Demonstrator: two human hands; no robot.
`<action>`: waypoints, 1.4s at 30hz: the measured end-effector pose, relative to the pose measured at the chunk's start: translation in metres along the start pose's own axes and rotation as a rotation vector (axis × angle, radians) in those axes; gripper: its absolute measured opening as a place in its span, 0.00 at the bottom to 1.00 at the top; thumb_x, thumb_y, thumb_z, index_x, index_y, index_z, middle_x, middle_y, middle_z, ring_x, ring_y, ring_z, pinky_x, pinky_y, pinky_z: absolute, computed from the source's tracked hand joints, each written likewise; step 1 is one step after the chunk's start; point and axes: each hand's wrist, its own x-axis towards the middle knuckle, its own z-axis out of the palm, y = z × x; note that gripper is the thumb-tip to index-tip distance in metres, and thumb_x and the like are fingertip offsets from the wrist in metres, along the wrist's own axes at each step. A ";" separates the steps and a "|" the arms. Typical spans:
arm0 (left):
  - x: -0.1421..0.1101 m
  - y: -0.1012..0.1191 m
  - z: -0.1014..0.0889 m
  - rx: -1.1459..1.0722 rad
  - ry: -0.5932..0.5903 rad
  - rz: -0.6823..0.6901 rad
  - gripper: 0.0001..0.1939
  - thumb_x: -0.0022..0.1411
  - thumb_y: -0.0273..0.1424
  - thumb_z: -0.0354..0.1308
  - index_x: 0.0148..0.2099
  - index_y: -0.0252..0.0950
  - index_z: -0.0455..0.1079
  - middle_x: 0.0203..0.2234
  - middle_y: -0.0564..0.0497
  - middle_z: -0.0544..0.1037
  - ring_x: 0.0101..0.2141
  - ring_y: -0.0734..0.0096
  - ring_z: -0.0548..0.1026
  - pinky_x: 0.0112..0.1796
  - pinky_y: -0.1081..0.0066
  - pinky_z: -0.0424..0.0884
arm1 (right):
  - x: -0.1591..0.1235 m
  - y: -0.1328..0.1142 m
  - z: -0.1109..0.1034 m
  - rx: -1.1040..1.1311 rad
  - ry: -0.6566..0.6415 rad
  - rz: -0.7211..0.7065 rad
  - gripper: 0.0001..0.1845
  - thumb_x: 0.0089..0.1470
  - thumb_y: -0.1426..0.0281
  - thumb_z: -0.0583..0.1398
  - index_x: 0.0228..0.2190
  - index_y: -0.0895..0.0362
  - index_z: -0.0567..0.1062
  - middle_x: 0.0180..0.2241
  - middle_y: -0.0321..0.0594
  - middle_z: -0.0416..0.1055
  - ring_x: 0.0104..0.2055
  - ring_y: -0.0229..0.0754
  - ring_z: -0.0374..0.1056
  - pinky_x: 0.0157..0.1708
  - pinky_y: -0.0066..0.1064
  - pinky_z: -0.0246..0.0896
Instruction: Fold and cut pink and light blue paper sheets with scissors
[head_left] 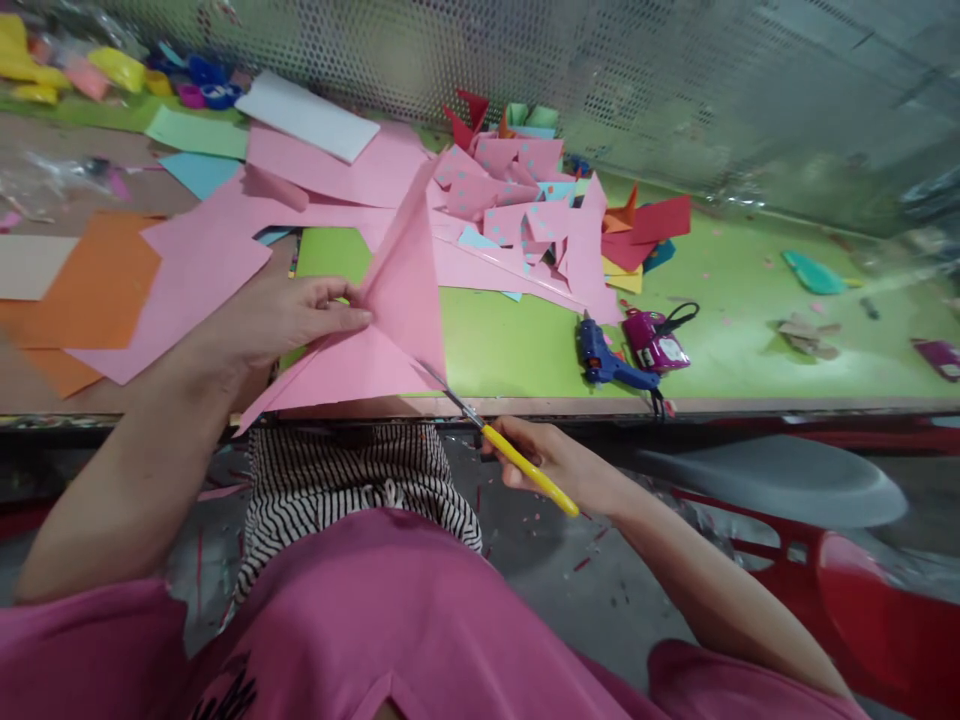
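At the far left, yellow and coral plastic pieces and small coloured pots (220,96) lie crowded on a strip of green at the back of the bench (510,340), whose surface is dull brown here and smooth lime green further right. Behind it rises a greyish panel (600,90) punched with small round holes. Nearer, flat orange sheets (97,285) overlap a cream sheet (34,267) and large matte pink paper (202,250), with mint and pale blue pieces above and a white rectangle (307,115) lying over the pink. The left hand (330,308) pinches a folded pink sheet (409,290), its thumb and fingers closed on the paper; the sheet fans out into pointed, triangular flaps near the bench's front edge. Below, a black-and-white striped garment (352,470) shows above a grey floor (532,590) flecked with scraps. Just behind the sheet is a jumble of dotted pink folded pieces (517,190), angular and sharp-cornered. The right hand (544,465) is wrapped around yellow-handled scissors (517,455), their slim metal blades meeting the sheet's lower right edge. Further right lie a blue glue gun (607,362), a glossy magenta device (655,340) with a black loop, crumpled brown paper (808,335) and a teal leaf-shaped piece (814,272); below, a red plastic chair (862,600) stands off the bench.
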 end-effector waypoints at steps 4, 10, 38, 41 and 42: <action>-0.019 0.023 -0.003 -0.257 -0.024 -0.188 0.20 0.53 0.46 0.66 0.40 0.37 0.76 0.30 0.51 0.79 0.31 0.66 0.77 0.30 0.71 0.73 | -0.004 -0.006 -0.008 0.038 -0.069 -0.087 0.24 0.55 0.47 0.63 0.38 0.56 0.71 0.26 0.30 0.63 0.26 0.32 0.55 0.25 0.26 0.50; -0.020 0.025 -0.004 -0.270 -0.004 -0.234 0.14 0.48 0.42 0.69 0.31 0.36 0.76 0.26 0.54 0.75 0.26 0.72 0.73 0.26 0.74 0.69 | -0.008 -0.020 -0.012 -0.029 -0.156 -0.071 0.20 0.56 0.53 0.64 0.38 0.56 0.69 0.27 0.31 0.67 0.26 0.33 0.61 0.26 0.26 0.56; -0.021 0.018 0.003 -0.320 -0.103 -0.312 0.16 0.45 0.43 0.71 0.34 0.40 0.76 0.27 0.54 0.77 0.28 0.69 0.75 0.26 0.75 0.67 | -0.011 -0.025 -0.002 -0.047 -0.135 0.020 0.18 0.53 0.54 0.64 0.30 0.54 0.65 0.24 0.30 0.68 0.26 0.34 0.58 0.26 0.27 0.51; -0.022 0.024 0.005 -0.340 -0.118 -0.359 0.16 0.44 0.41 0.70 0.35 0.40 0.77 0.26 0.54 0.77 0.27 0.69 0.75 0.26 0.75 0.68 | -0.009 -0.025 -0.001 -0.073 -0.139 0.010 0.18 0.53 0.55 0.64 0.31 0.54 0.65 0.23 0.29 0.66 0.26 0.34 0.57 0.26 0.27 0.50; -0.023 0.025 0.006 -0.349 -0.121 -0.371 0.16 0.44 0.41 0.70 0.35 0.40 0.78 0.27 0.54 0.77 0.28 0.69 0.75 0.26 0.75 0.68 | -0.009 -0.025 0.000 -0.076 -0.139 0.011 0.18 0.54 0.55 0.64 0.31 0.54 0.66 0.23 0.29 0.66 0.25 0.34 0.57 0.25 0.27 0.50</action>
